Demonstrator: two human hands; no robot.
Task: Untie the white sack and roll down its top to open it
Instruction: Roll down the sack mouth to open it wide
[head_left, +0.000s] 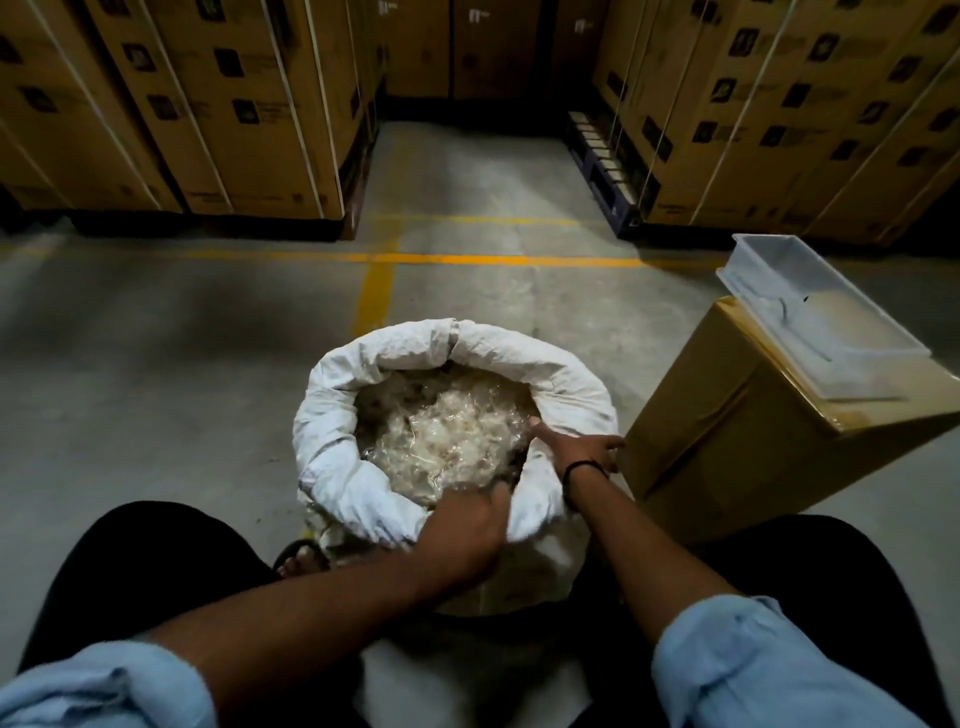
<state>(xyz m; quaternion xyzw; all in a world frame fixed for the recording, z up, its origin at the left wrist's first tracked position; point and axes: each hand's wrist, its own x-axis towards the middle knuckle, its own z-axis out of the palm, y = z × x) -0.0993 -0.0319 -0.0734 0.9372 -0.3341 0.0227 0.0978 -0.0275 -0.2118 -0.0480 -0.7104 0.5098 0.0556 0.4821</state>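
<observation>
While both hands work at its near edge, the white sack (395, 343) stands upright on the concrete floor (156, 338) directly in front of the person, its mouth wide open and its top rolled down into a thick collar all the way round. Inside it lies a heap of clear, crinkled plastic material (441, 431), filling the sack nearly up to the collar.

The left hand (462, 525) grips the near side of the rolled rim, fingers curled over the fabric. The right hand (576, 449) straddles the rim's right side, thumb inside against the plastic and fingers spread down the outside, holding the collar between them; a dark band (584, 467) circles its wrist.

Just beyond the right hand's fingertips stands a cardboard box (727, 457), tilted in the wide lens, with a clear plastic tray (753, 306) resting on top; what the tray holds cannot be made out. Below the left hand, a foot in a sandal (301, 561) shows beside the sack's base. Far ahead of both hands, strapped cartons (208, 104) are stacked on pallets behind yellow floor lines (374, 291).
</observation>
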